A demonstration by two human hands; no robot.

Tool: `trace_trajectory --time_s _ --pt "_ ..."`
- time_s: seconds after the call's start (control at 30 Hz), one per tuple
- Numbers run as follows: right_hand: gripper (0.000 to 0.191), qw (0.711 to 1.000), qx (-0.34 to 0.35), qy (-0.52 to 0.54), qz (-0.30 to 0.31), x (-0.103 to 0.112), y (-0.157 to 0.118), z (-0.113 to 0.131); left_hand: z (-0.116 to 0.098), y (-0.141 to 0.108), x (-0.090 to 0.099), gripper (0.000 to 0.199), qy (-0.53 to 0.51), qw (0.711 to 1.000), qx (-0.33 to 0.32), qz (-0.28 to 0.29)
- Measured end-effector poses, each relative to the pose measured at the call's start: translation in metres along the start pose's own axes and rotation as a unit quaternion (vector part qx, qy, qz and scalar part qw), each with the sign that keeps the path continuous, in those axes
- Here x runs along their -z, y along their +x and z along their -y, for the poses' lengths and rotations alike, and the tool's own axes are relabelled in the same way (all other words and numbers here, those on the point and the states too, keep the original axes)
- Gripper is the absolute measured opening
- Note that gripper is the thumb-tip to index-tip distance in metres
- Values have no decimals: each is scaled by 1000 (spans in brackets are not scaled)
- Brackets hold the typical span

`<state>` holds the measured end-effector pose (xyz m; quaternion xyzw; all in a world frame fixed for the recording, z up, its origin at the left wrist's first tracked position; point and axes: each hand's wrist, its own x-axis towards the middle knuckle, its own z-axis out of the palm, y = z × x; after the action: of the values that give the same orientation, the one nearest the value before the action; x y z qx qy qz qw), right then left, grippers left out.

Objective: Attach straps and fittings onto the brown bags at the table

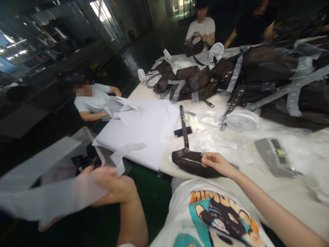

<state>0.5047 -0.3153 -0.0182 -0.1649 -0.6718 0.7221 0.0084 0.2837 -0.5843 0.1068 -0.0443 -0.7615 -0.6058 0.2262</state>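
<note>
My left hand (pixel 101 183) is out past the table's edge, blurred by motion, its fingers closed around long strips of translucent wrapping paper (pixel 48 195). The strips trail off to the left. On the near edge of the table lies a dark brown handbag (pixel 189 164), its studded strap (pixel 184 128) stretched away from me. My right hand (pixel 213 163) pinches the bag's upper edge near its zipper line. Below my left hand, partly covered by the strips, is a clear bin (pixel 96 151) with dark items inside.
White paper sheets (pixel 151 137) cover the table's left end. A phone (pixel 183 131), a white fan (pixel 242 120) and a grey tape dispenser (pixel 272 156) lie on the table. Several brown bags (pixel 197 82) are piled behind. One person (pixel 94 99) handles paper at left; two others work at the back.
</note>
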Motion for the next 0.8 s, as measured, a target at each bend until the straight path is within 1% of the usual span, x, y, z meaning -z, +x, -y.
trace_trajectory --time_s 0.03,0.07,0.1,0.13,0.17,0.2,0.23,0.27,0.3,0.33,0.37,0.4,0.43,0.47,0.5,0.53,0.57,0.6,0.7,0.73,0.8 --pt "41 1000 0 7 -12 1 5 -3 10 -17 -15 46 3 997 -38 65" --pt "41 1000 -3 13 -23 0 10 -6 21 -34 -34 39 22 983 -66 170" --pt "42 999 -13 18 -30 -2 16 -10 32 -50 -54 32 58 959 -71 270" --pt "43 999 -32 23 -37 -4 21 -14 42 -64 -73 28 106 924 -64 363" --pt "45 997 -58 28 -43 -8 25 -19 51 -76 -91 27 164 885 -54 432" --pt "47 994 -88 31 -48 -11 29 -23 57 -86 -106 27 224 849 -44 476" --pt "49 991 -117 32 -50 -15 32 -26 62 -93 -118 28 278 816 -37 505" --pt "50 988 -141 34 -50 -19 34 -28 64 -99 -125 28 317 791 -35 522" --pt "50 985 -157 45 -50 -23 35 -29 63 -103 -128 27 335 774 -37 535" --pt "51 982 -165 74 -48 -26 36 -30 62 -105 -129 26 329 768 -38 548" --pt "51 978 -168 122 -36 -30 37 -29 59 -106 -127 25 299 773 -38 559" --pt "53 967 -168 189 -17 -32 39 -27 56 -106 -124 25 249 785 -35 566" --pt "54 950 -162 267 5 -35 41 -25 54 -105 -119 26 187 800 -24 570" --pt "53 927 -150 343 23 -36 45 -22 52 -104 -114 27 123 810 -10 573" --pt "51 902 -131 411 30 -36 50 -18 52 -102 -110 29 68 814 5 576" --pt "46 879 -107 464 20 -35 55 -13 54 -101 -105 30 30 814 17 579" --pt "41 862 -79 500 -4 -34 60 -7 57 -99 -101 32 14 815 25 579" --pt "37 851 -51 521 -35 -31 64 1 61 -97 -98 34 15 819 30 573" --pt "34 841 30 529 -108 -12 64 31 79 -92 -91 38 50 849 32 525" --pt "35 841 68 521 -129 -3 58 43 85 -90 -90 39 59 857 30 512" --pt "36 835 158 493 -187 23 38 67 96 -87 -87 39 74 858 24 507"
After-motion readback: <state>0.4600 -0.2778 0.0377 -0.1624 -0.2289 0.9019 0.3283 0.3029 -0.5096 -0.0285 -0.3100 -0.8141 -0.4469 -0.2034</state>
